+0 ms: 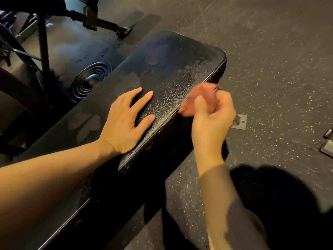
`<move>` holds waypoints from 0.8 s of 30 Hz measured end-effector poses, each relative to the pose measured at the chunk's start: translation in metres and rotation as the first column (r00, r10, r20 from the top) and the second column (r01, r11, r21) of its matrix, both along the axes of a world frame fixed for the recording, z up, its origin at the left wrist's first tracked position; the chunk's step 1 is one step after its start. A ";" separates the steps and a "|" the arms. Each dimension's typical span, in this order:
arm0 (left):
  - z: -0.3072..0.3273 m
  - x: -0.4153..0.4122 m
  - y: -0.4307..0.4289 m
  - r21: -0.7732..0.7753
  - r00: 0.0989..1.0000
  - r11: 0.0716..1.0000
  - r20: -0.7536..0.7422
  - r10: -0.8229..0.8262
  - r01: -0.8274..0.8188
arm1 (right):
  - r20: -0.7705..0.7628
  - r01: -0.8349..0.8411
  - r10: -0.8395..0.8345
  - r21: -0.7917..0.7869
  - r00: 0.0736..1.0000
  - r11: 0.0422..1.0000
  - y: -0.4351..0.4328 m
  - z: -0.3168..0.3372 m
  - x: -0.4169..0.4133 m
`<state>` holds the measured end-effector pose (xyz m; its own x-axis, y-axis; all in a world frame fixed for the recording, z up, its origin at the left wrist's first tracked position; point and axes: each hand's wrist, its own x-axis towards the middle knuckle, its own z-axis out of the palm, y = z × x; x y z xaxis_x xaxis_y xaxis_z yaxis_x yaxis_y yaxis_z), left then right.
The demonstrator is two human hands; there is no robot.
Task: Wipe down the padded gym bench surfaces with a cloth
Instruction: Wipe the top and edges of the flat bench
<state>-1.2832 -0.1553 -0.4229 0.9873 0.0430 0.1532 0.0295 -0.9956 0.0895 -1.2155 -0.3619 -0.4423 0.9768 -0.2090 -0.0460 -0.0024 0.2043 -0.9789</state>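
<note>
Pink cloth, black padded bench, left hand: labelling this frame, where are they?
Pink cloth [200,98], head view, bunched middle.
Black padded bench [180,69], head view, top surface.
Left hand [124,121], head view, back of hand.

Cloth [200,100] motion-blurred, part-hidden by right hand [212,123].

my left hand [126,120] lies flat, palm down, fingers spread and pointing away from me, thumb splayed toward my right hand. my left forearm is bare and runs in from the lower left, wrist straight. my right hand [212,120] is curled into a loose fist, fingers folded over what i pinch, knuckles up and blurred. its wrist bends slightly, and the bare forearm rises from the bottom edge, partly shadowed.
</note>
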 end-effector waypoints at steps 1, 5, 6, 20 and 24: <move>0.000 0.000 0.000 -0.003 1.000 1.000 0.006 -0.001 0.001 | -0.026 -0.083 0.083 -0.003 0.996 0.997 0.006 0.000 -0.018; -0.003 0.001 0.002 -0.008 1.000 1.000 0.008 -0.008 0.008 | -0.149 -0.163 0.174 0.085 0.973 0.983 0.003 0.011 -0.056; -0.002 0.001 0.002 -0.006 1.000 1.000 0.000 -0.013 0.013 | -0.166 -0.119 0.132 0.084 0.977 0.989 -0.005 0.018 -0.050; 0.041 -0.108 0.035 -0.009 0.998 0.998 -0.025 0.059 -0.060 | -0.020 -0.304 0.313 -0.306 0.950 0.902 0.057 -0.009 -0.194; 0.024 -0.128 0.046 0.056 0.998 0.998 -0.056 -0.013 0.016 | -0.015 -0.068 0.068 -0.387 0.998 0.920 0.052 -0.014 -0.129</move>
